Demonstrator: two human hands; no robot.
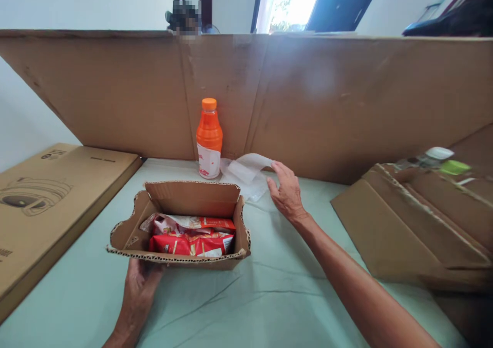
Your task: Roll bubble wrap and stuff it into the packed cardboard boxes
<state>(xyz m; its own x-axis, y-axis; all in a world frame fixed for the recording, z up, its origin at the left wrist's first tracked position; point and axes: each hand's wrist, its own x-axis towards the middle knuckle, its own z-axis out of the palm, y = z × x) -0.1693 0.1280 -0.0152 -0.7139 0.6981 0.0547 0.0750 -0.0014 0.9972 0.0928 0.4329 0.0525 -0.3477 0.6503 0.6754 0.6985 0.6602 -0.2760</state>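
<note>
A small open cardboard box (194,198) sits in front of me, with several red snack packets (192,242) lying inside. My left hand (140,281) grips the box low at its near left side; the overhanging rim hides most of its fingertips. Farther back, my right hand (285,191) has a crumpled clear plastic sheet (250,173) at its fingertips, one edge lifted off the table. Close to the left of that plastic, an orange-capped bottle (209,137) with a white lower label stands upright.
A tall cardboard panel (327,101) runs across the back. On the left lies a flat printed carton (57,199). At right, a larger cardboard box (400,224) holds containers with a white lid (439,153) and a green lid (454,167). Pale green cloth (269,307) covers the table.
</note>
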